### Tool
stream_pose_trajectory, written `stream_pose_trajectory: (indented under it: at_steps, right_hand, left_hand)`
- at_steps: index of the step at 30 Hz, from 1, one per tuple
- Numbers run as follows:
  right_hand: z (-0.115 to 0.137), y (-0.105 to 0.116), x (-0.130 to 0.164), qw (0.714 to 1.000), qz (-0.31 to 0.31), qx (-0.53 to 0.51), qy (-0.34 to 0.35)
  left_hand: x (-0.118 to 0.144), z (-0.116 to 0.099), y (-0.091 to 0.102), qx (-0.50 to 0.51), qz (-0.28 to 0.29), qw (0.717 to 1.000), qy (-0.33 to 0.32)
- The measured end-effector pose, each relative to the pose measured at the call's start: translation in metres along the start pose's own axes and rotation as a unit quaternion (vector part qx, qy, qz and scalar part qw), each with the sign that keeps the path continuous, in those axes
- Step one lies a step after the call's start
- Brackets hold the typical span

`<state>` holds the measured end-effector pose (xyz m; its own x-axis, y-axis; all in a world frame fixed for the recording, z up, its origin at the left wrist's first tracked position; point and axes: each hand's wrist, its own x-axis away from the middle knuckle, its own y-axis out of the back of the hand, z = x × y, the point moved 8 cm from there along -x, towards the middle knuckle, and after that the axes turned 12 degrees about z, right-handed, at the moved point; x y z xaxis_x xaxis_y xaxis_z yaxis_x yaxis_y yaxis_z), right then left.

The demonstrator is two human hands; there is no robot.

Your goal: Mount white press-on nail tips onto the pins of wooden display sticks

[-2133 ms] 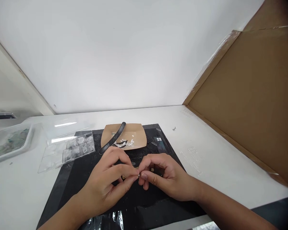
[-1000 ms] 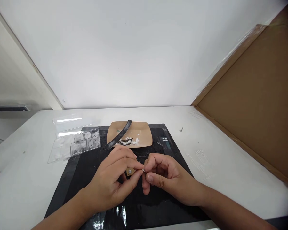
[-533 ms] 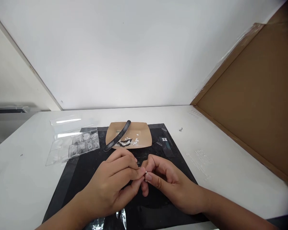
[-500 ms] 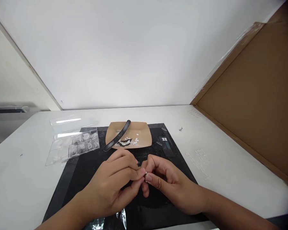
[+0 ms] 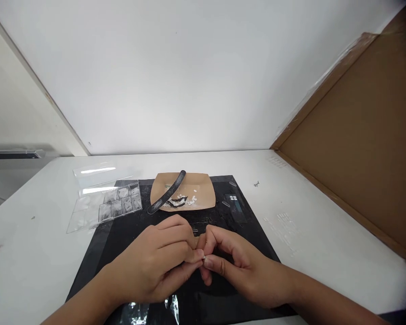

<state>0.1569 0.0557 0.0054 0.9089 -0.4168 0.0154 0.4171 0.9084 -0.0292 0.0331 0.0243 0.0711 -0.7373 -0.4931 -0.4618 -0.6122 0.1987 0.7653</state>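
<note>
My left hand (image 5: 159,266) and my right hand (image 5: 237,266) meet fingertip to fingertip low over a black mat (image 5: 122,234). A tiny pale piece (image 5: 204,257) shows where the fingers touch, pinched between my left thumb and forefinger and held against my right forefinger and thumb. Most of it is hidden by the fingers. The other fingers of both hands are curled in.
Behind the hands a brown paper tray (image 5: 203,189) holds white bits and a dark curved nail file (image 5: 167,192). A clear compartment box (image 5: 108,207) lies at the left. A small dark card (image 5: 235,203) lies on the mat. A cardboard panel (image 5: 358,149) leans at the right.
Both hands have drifted slightly toward me and closed tighter together. The small tan piece seen in my left fingers a second ago is now covered.
</note>
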Motion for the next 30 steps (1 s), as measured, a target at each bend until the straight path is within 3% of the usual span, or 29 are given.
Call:
stream_pose_trajectory:
  at_steps: [8,20,25,30]
  right_hand:
    - [-0.005,0.005,0.000,0.997,-0.008,-0.078,-0.015]
    - [-0.007,0.010,-0.003,0.985,-0.014,-0.160,0.062]
    - [-0.003,0.014,-0.001,0.993,-0.056,-0.084,0.069]
    - [0.010,0.017,0.002,0.987,-0.099,0.037,0.121]
  left_hand:
    - [0.006,0.015,0.004,0.055,-0.032,0.997,0.043]
    - [0.011,0.026,0.000,0.141,-0.061,0.983,0.098]
    - [0.015,0.031,-0.004,0.140,-0.072,0.980,0.125]
    - [0.018,0.033,-0.006,0.113,-0.098,0.981,0.127]
